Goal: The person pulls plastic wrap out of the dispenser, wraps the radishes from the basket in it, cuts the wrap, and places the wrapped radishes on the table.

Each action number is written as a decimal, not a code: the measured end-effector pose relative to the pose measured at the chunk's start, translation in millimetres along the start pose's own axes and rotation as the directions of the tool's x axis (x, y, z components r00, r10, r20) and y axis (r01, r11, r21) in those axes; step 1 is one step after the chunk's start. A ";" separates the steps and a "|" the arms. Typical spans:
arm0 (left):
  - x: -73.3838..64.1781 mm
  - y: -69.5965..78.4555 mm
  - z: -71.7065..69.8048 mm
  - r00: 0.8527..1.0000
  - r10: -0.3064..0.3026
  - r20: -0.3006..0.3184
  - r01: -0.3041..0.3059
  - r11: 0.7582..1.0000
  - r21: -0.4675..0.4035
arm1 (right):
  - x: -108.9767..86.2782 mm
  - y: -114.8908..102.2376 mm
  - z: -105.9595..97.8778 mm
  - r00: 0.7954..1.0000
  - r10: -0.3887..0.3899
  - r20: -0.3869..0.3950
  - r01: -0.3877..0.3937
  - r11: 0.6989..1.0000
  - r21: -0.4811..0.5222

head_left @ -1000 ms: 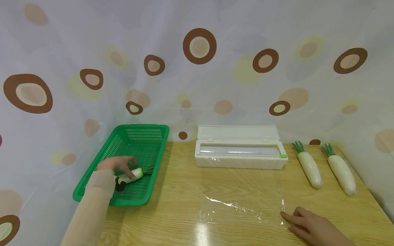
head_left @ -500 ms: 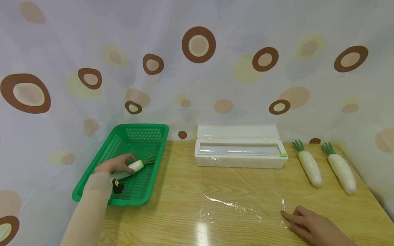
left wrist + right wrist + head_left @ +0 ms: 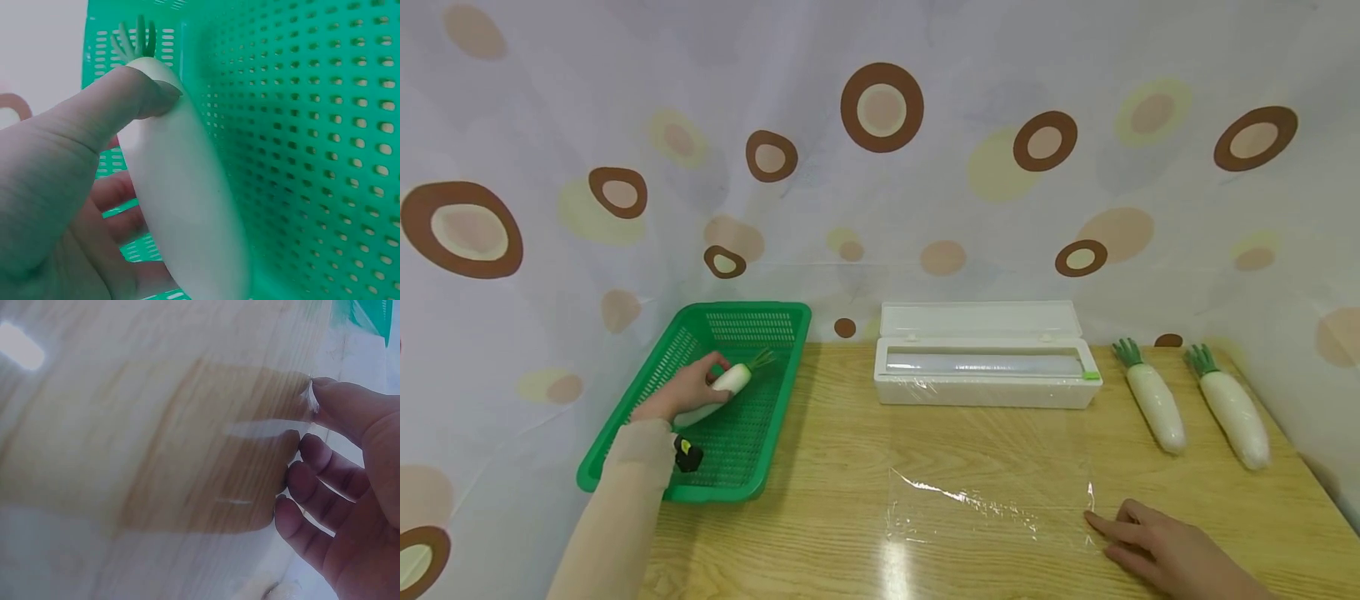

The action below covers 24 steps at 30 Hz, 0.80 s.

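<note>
My left hand (image 3: 685, 392) grips a white daikon radish (image 3: 187, 194) with a green leafy top inside the green plastic basket (image 3: 767, 475). In the left wrist view the thumb (image 3: 150, 100) lies across the radish near its leaf end, and the fingers curl behind it. At the front right, my right hand (image 3: 1172, 546) pinches the edge of a sheet of clear cling film (image 3: 985, 500) between thumb and forefinger. The other fingertips (image 3: 290, 515) stay at the tabletop. The film runs back over the table to a white dispenser box (image 3: 985, 394).
The box's lid (image 3: 981, 321) stands up, showing the film roll (image 3: 985, 364) within; a green slide cutter (image 3: 1091, 376) sits at its right end. Two more daikon radishes (image 3: 1156, 408) (image 3: 1235, 419) lie at the right of the wooden table (image 3: 842, 433). A patterned curtain (image 3: 947, 208) hangs behind.
My left hand has closed round the daikon and tilted its leaf end upward in the basket. The right hand and the film have stayed in place.
</note>
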<state>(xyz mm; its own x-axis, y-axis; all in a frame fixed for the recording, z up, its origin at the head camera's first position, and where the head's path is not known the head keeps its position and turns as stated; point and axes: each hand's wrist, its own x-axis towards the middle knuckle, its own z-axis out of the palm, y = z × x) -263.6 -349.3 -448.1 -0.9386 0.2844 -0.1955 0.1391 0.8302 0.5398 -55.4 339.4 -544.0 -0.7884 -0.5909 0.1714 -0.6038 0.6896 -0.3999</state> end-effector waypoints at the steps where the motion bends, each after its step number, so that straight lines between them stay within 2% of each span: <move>1: 0.6 0.2 -0.3 1.000 0.007 -0.015 -0.007 1.000 0.005 | 0.2 0.2 0.2 1.000 0.002 0.000 -0.002 1.000 -0.001; 7: 1.6 7.8 -2.8 0.992 0.051 -0.118 -0.049 0.999 0.014 | 0.4 -1.0 0.5 1.000 0.007 0.008 -0.007 1.000 0.004; 12: -0.7 28.5 -5.4 0.981 0.109 -0.164 -0.106 0.994 0.024 | 0.4 -2.4 0.5 1.000 -0.004 0.004 0.004 1.000 0.010; 18: -6.8 64.4 -9.4 0.963 0.165 -0.215 -0.163 0.986 0.031 | -0.1 -1.8 0.9 1.000 -0.008 -0.011 0.008 1.000 0.003; 24: -16.0 120.9 -9.1 0.935 0.261 -0.238 -0.260 0.965 0.038 | -1.1 0.8 1.8 0.999 -0.016 -0.029 0.015 1.000 -0.016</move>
<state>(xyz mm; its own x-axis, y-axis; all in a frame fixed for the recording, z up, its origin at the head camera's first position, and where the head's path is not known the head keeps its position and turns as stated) -234.7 -257.8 -372.3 -0.9168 0.3688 0.1533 0.3902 0.7451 0.5409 -54.7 339.9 -546.1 -0.7819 -0.5893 0.2034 -0.6174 0.6870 -0.3833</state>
